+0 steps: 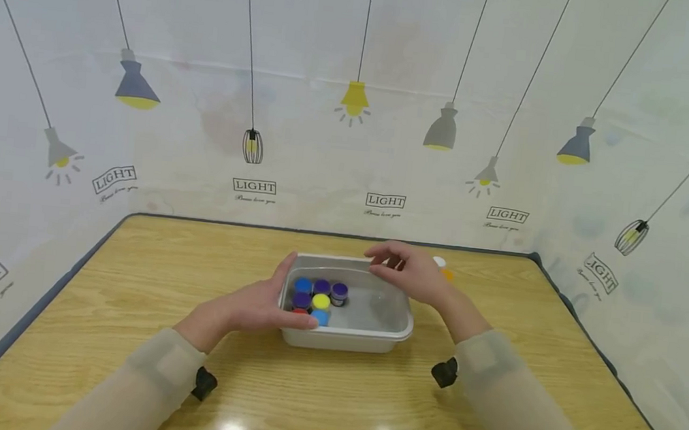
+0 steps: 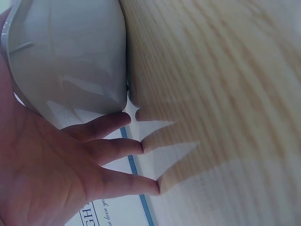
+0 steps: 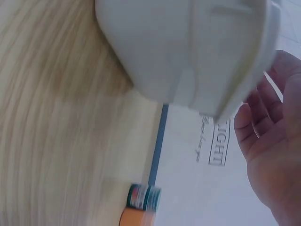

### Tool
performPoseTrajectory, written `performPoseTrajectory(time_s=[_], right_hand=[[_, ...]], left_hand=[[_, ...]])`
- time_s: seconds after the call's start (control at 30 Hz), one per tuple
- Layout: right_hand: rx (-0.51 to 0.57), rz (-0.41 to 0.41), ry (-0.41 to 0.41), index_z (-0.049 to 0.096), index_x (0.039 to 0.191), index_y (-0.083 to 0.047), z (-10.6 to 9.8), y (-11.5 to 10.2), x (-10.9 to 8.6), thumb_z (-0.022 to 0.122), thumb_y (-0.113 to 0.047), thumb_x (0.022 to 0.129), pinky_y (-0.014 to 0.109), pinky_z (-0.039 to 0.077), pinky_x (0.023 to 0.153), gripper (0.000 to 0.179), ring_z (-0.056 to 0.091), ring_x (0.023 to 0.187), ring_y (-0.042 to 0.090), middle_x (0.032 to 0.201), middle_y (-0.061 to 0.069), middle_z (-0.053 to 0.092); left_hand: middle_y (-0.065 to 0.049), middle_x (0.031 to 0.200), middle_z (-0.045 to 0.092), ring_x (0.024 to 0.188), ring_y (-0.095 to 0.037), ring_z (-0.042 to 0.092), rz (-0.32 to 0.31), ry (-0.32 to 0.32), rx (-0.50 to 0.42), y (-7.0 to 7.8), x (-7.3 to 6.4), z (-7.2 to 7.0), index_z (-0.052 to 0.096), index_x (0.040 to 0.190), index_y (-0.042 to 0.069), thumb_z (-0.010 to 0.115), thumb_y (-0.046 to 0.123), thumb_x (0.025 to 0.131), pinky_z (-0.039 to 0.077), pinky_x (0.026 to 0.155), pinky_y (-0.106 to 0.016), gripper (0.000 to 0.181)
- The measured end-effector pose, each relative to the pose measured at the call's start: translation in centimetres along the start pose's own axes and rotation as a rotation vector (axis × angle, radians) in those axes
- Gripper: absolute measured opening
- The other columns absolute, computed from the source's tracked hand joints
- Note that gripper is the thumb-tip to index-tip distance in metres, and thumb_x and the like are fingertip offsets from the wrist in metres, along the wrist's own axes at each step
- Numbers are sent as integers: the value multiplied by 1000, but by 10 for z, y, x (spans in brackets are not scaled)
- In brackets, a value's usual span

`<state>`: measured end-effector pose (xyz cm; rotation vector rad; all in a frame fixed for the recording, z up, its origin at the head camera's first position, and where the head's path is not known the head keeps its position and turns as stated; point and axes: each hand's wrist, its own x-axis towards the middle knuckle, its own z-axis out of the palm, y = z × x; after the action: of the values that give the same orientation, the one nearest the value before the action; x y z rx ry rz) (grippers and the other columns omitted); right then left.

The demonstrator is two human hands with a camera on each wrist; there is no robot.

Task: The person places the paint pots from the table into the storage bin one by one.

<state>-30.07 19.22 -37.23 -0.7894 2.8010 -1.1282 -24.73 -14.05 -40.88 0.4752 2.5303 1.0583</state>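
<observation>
A white plastic tub (image 1: 346,341) stands mid-table. In its left half are several small jars with coloured lids, among them a yellow-lidded jar (image 1: 321,302), a purple-lidded jar (image 1: 340,292) and a partly covered red-lidded jar (image 1: 300,312). My left hand (image 1: 253,305) rests against the tub's left side, thumb over the front rim. Its straight, spread fingers (image 2: 123,182) reach down to the tabletop in the left wrist view. Over the back right rim hovers my right hand (image 1: 409,270), fingers loosely bent and nothing visible in them.
Beyond my right hand, an orange jar (image 3: 136,217) and a dark-green-labelled jar (image 3: 143,197) sit outside the tub. The wooden table (image 1: 149,273) ends at a dark edge against a white backdrop (image 1: 308,212) printed with lamps.
</observation>
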Motion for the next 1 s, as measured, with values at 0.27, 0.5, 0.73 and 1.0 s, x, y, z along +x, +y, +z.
performPoseTrajectory(time_s=[0.27, 0.5, 0.73, 1.0], right_hand=[[7, 41, 76, 77, 132, -16, -30, 30, -23, 76, -28, 106, 29, 56, 74, 29, 67, 90, 19, 115, 7, 80], [-9, 122, 90, 76, 133, -15, -47, 55, -47, 76, -28, 106, 30, 55, 75, 31, 66, 93, 20, 118, 10, 79], [-52, 172, 77, 74, 137, -9, -59, 76, -62, 75, -30, 107, 34, 56, 80, 36, 66, 98, 22, 124, 13, 77], [-103, 215, 93, 74, 138, -14, -68, 102, -71, 71, -33, 109, 35, 56, 84, 35, 66, 100, 22, 126, 11, 76]], left_hand=[[-30, 170, 42, 148, -45, 55, -10, 6, 20, 0, 1, 0, -17, 176, 23, 82, 76, 83, 40, 124, -66, 145], [-30, 173, 38, 150, -45, 52, -27, -1, 21, 0, 0, 0, -18, 176, 25, 81, 77, 83, 39, 125, -67, 144], [-31, 171, 40, 149, -44, 54, -19, 1, 18, 0, -1, 0, -18, 176, 25, 82, 76, 84, 40, 125, -66, 145], [-30, 172, 38, 151, -45, 51, -7, 2, 9, 0, 0, 0, -17, 176, 24, 82, 75, 84, 38, 126, -67, 144]])
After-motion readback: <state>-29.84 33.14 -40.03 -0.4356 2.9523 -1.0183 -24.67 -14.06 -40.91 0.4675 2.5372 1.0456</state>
